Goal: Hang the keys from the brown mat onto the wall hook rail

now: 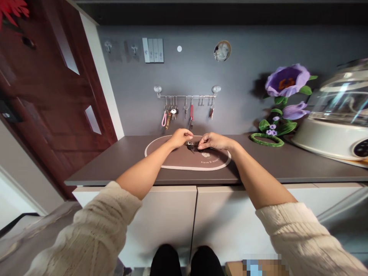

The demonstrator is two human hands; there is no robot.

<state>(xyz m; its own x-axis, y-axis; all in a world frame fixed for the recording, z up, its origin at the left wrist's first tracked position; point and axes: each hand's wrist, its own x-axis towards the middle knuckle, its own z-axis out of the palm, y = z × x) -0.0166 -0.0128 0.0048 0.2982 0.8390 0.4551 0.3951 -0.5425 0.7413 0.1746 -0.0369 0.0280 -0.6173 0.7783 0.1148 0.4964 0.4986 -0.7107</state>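
A small bunch of keys with a metal ring and dark parts is between my two hands, just over the brown oval mat. My left hand is closed, its thumb and fingers pinching at the ring end of the keys. From the other side my right hand pinches a dark piece of the same bunch, and its fingers partly hide that piece. Behind the hands, several keys and keychains hang from a clear hook rail on the grey wall, including a pink strap and a red strap.
The dark counter carries a purple knitted flower and a white appliance with a clear dome on the right. Wall switches sit above the rail. A reddish-brown door stands at left; white cabinets are below.
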